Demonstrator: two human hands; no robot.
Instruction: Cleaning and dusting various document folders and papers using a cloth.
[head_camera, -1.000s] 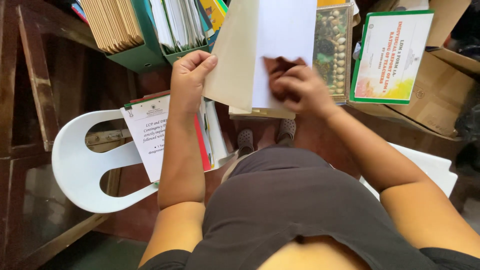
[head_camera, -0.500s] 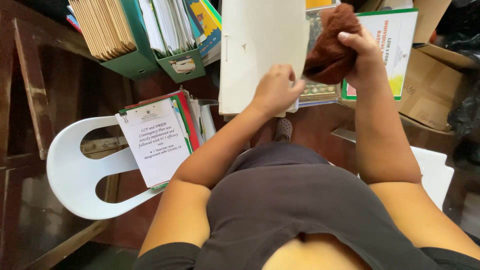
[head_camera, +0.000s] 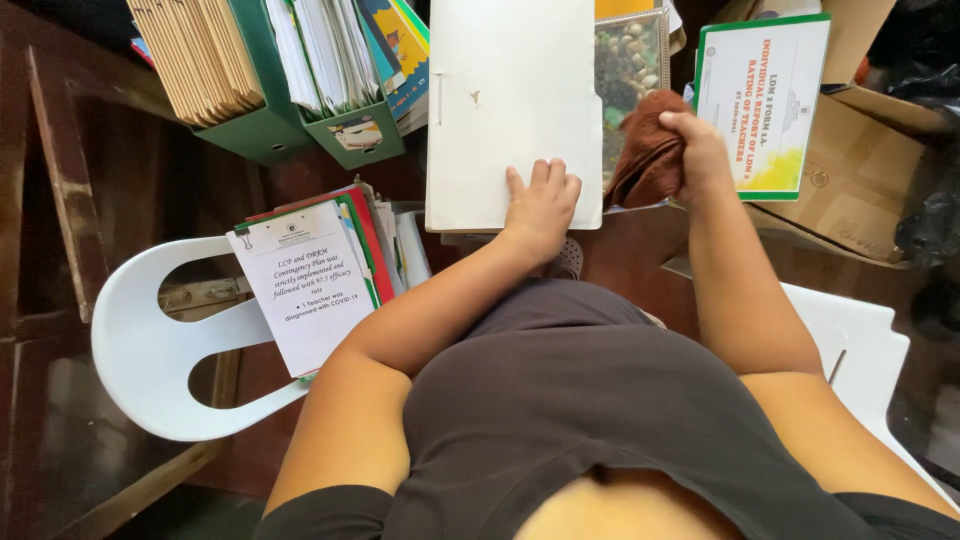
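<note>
the left hand (head_camera: 541, 205) lies flat, fingers spread and pressing down on the lower right corner of a cream folder (head_camera: 510, 110) that is closed and held out in front of the body, above the feet. the right hand (head_camera: 697, 150) is closed around a bunched brown cloth (head_camera: 648, 150), just beside the folder's right edge and in front of a framed panel of shells and pebbles (head_camera: 628, 60).

to do this well, i judge the left hand should keep steady pressure so the folder does not tip, while the cloth is brought flat onto the cover and drawn in long strokes away from the pinning fingers, with the cloth opened out rather than balled so more of it meets the surface.

further out, a stack of papers and coloured folders (head_camera: 315, 280) rests on a white plastic chair (head_camera: 150, 340) to the left, green file boxes (head_camera: 300, 110) stand behind, and a green-bordered printed sheet (head_camera: 760, 100) lies on a cardboard box (head_camera: 860, 180) to the right.

against the frame 0.5 s back, the cloth has dropped from up near the top edge to beside the folder, and the left hand has slid lower onto the cover.
</note>
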